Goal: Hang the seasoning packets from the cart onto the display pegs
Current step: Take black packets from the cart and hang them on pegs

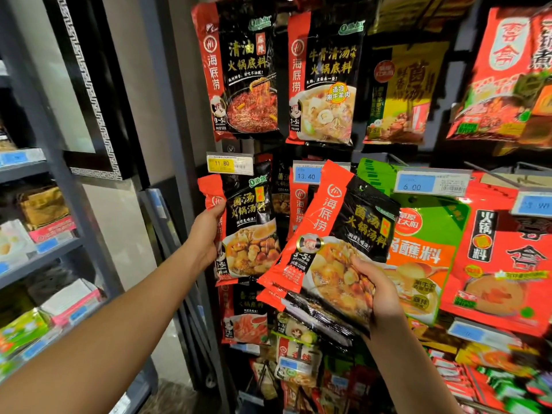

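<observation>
A: What step is this?

B: The hanging itself, I'd say. The right hand (378,294) has a small stack of seasoning packets (334,249), thumb over the front and the other fingers curled behind, tilted so the punched hole (362,188) in the top packet's corner leans up to the right. The stack sits just right of the hanging mushroom packet (249,225), in front of the pegs and not yet on one.

A: And the left hand?

B: The left hand (209,231) closes on the left edge of that hanging mushroom packet, thumb in front, seemingly steadying it. Whether it hangs fully on its peg I cannot tell; the peg is hidden.

A: So what does the next move call for?

B: Probably levelling the held stack and lining its hole with the peg end above the hanging packet, then sliding it on. The cart is out of view.

A: Can you read anything?

B: Both show the red 海底捞 band with 菌汤 火锅汤料 in gold, and "3~5人". Directly above the hanging packet is a yellow price tag (228,165) reading 11.80. Up and right of it, a blue tag (307,175) reads 13.40; farther right, another blue tag (415,183) reads 6.00. In the row above, one packet (243,73) reads 清油 火锅底料 and its neighbour (325,79) 牛骨清汤 火锅底料.
</observation>
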Available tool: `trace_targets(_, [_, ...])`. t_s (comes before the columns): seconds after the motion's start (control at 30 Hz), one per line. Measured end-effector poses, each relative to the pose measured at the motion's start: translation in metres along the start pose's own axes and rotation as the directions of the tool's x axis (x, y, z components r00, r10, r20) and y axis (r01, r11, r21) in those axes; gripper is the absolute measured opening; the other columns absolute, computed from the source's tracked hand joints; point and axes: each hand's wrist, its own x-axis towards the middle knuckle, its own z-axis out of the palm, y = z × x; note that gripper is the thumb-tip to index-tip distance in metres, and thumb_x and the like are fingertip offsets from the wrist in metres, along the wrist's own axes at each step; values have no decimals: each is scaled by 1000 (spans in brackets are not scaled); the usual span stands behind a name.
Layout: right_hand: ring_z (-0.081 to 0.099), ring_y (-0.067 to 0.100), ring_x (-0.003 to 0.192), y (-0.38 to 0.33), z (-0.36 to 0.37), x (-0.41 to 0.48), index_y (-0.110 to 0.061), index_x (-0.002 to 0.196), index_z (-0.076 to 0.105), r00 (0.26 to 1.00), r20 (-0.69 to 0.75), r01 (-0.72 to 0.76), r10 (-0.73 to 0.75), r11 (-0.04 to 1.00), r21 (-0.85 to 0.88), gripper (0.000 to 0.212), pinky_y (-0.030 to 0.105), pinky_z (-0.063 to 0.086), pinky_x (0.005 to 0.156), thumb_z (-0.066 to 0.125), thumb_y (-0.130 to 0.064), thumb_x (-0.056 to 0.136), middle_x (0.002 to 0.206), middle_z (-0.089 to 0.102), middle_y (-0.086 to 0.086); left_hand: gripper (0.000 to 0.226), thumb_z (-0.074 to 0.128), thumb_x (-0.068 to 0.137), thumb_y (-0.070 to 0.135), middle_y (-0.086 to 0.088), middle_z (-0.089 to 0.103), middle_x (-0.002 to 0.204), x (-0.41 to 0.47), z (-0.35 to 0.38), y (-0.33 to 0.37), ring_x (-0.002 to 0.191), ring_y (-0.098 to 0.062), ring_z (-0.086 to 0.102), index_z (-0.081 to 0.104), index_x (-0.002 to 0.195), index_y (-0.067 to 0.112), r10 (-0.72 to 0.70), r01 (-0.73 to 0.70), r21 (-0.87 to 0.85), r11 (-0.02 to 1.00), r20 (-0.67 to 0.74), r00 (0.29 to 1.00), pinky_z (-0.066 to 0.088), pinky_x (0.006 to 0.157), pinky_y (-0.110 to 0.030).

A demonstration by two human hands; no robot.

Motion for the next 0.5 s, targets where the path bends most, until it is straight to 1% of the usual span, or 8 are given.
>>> trace_targets(0.1, [71,37,111,-3,3,-3,-13,130,69,999,50,0,1,999,-35,112,46,55,94,100,-50,29,122,73,17,33,56,103,39,-11,78,106,8,4,4,94,-28,76,67,123,16,-25,25,17,1000,-4,1000,59,82,-42])
trace_targets(0.2, [71,37,111,-5,2,-4,-10,118,77,996,91,1,3,999,-51,101,46,54,95,99,-51,29,120,74,17,33,57,102,41,-12,78,104,15,4,5,85,-27,77,69,119,15,-60,60,12,998,-27,998,59,75,-39])
trace_targets(0.3, [66,41,120,-5,0,-2,-11,119,76,997,72,14,-9,998,-66,98,54,51,106,98,-51,33,124,72,18,28,57,102,39,-7,79,88,18,3,8,71,-23,76,70,111,16,-92,93,32,995,-48,995,58,72,-38])
trace_targets(0.37, [65,42,121,-5,-1,-1,-11,119,76,998,63,31,-26,996,-80,96,57,48,109,97,-52,34,123,73,18,26,57,102,39,-5,78,79,20,4,10,65,-21,75,70,107,17,-108,111,62,992,-44,993,58,76,-39])
trace_targets(0.43, [66,40,120,-4,-1,-1,-12,118,77,997,67,35,-29,995,-94,94,57,47,110,96,-53,36,122,73,17,23,58,102,37,-3,77,74,20,4,13,61,-19,73,70,101,17,-104,109,96,989,-54,993,57,75,-38])
trace_targets(0.5, [66,40,121,-4,-1,0,-12,121,76,998,52,28,-23,994,-105,96,57,46,111,97,-54,37,123,73,17,25,58,102,37,-4,77,76,20,2,16,62,-20,73,70,103,16,-95,101,108,989,-59,994,57,70,-35])
